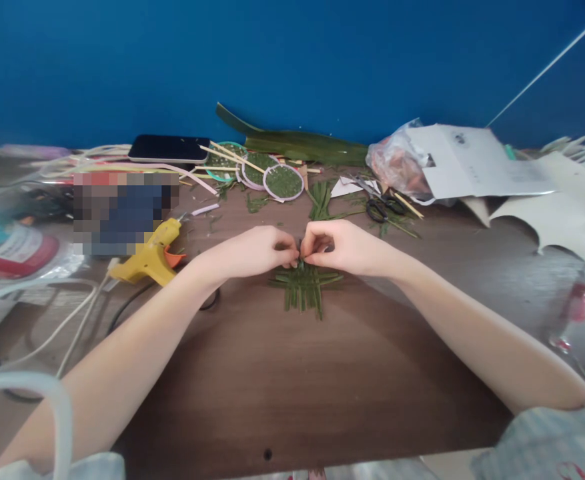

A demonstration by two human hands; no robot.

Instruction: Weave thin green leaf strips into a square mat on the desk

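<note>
- Nearest: bare front part of brown surface (312, 400), w/ small dark hole nr edge; pale tube (37, 380) curving in at lower L.
- Both forearms come in from lower corners, angled inward, meeting approx. ctr; light sleeves at elbows.
- Woven green strips (305, 290) flat on surface, ctr, between forearms, loose ends twd person.
- L hand (267, 250): at far end of strips, wrist bent, fingers curled in; grip together, thumb + index clamped on strips.
- R hand (339, 247): mirrors L, just beside it, knuckles up, thumb + index making a ring; grip also together on strips; exact strand too small to tell.
- L side: yellow glue gun (149, 257) on surface, nr L forearm; blurred bottle (17, 247) farther L.
- Beyond hands: scissors (376, 208), blk handles, R of ctr; round hoops (283, 182) w/ green bits, abt ctr.
- Back: blk phone (169, 148) L; long green leaf (312, 147) along blue wall (292, 60).
</note>
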